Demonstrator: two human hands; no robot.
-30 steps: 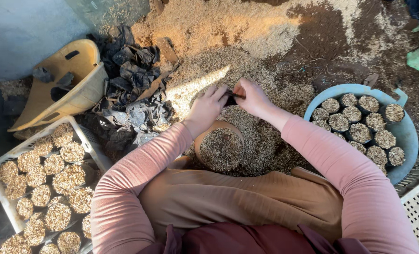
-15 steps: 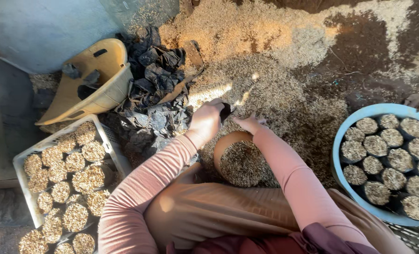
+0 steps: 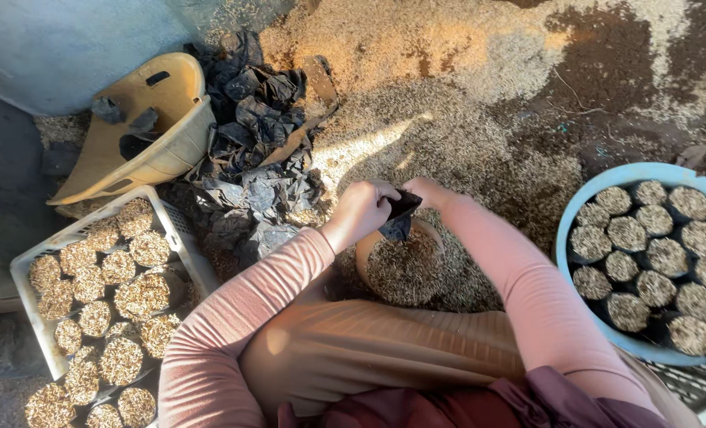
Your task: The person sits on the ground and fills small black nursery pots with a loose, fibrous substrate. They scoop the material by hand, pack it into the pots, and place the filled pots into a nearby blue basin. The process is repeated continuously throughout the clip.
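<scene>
Both hands meet over a small brown pot (image 3: 404,273) heaped with husk mix, set on the ground just in front of the person's lap. Left hand (image 3: 362,212) is curled closed, its grip pinching the edge of an empty black nursery bag (image 3: 400,215); right hand (image 3: 422,190) is mostly hidden behind the bag, fingers seem closed on its other edge, though how tight cannot be told. Bag hangs crumpled between the hands, right above the pot, not yet opened out. Step in hand looks like opening the bag's mouth ready for filling; next move likely needs both grips to spread the rim wide and hold it low over the mix. Pile of spare black bags (image 3: 254,150) lies to the left, beside a tipped yellow plastic bin (image 3: 143,131). White crate (image 3: 186,238) at lower left holds filled bags, touching one another. Blue tub (image 3: 646,173) on the right is also packed with filled bags. Husk litter (image 3: 464,127) covers the ground.
</scene>
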